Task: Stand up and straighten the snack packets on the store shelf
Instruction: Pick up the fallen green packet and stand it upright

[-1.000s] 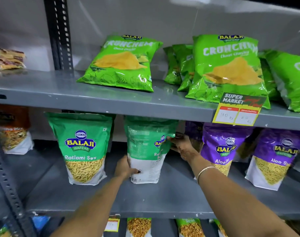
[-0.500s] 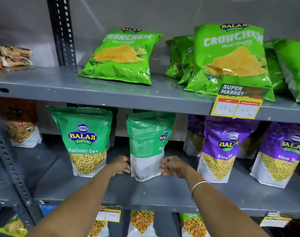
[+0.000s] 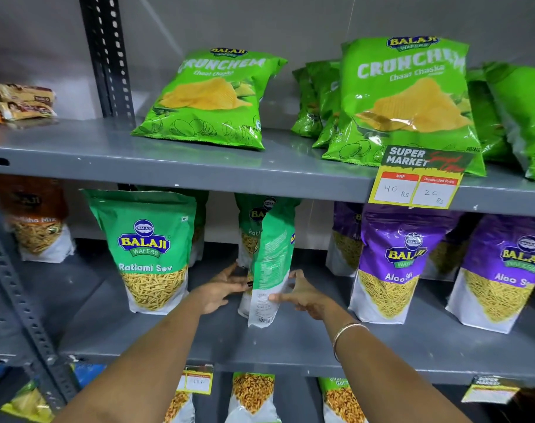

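Observation:
On the middle shelf [image 3: 290,340] a green Ratlami Sev packet [image 3: 274,254] stands upright, twisted so its printed back and side edge face me. My left hand [image 3: 220,290] presses its lower left side with fingers spread. My right hand [image 3: 303,296] grips its lower right, thumb on the white base. A second green packet [image 3: 252,218] stands right behind it. Left of them another Ratlami Sev packet [image 3: 147,248] stands upright, front facing me. Purple Aloo Sev packets [image 3: 397,264] stand to the right.
Bright green Crunchem chip bags [image 3: 211,99] lean back on the upper shelf, with a price tag [image 3: 419,178] on its edge. An orange packet [image 3: 37,227] stands at the far left. A slotted steel post [image 3: 12,288] runs along the left. More packets fill the bottom shelf.
The held green packet has rotated from showing its back to nearly edge-on, revealing a second packet behind. Both hands stay low at its base, the right one having come down from its upper edge.

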### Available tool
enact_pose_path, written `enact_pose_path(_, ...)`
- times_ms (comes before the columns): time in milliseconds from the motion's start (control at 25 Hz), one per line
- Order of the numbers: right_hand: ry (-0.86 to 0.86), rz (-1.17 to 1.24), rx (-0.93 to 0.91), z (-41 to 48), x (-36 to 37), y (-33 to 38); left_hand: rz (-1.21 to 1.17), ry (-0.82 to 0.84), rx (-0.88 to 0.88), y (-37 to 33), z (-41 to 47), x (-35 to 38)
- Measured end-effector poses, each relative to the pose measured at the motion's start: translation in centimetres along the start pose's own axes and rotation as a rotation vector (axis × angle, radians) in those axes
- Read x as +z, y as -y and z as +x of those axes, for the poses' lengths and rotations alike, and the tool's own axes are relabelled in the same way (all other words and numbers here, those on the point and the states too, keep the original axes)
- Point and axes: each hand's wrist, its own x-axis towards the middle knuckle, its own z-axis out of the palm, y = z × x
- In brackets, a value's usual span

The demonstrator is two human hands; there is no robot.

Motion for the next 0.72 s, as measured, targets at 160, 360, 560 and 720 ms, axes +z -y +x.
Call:
enact_pose_path(160, 0.067, 0.058, 0.049, -0.1, -1.3, 0.3, 0.204, -0.039, 0.053, 0.3, 0.5, 1.2)
enact_pose_path(360, 0.110, 0.104, 0.056, 0.0, -2.2, 0.1, 0.204, -0.244, 0.145, -0.5, 0.3, 2.8)
enact_pose_path(560, 0.077, -0.045, -0.028, 0.0, -2.1, 0.3, 0.239, -0.206, 0.156, -0.5, 0.5, 4.3)
enact_pose_path(720, 0.149, 0.004, -0.065, 0.0, -3.9, 0.2, 0.290, -0.214, 0.117, -1.2, 0.0, 4.0)
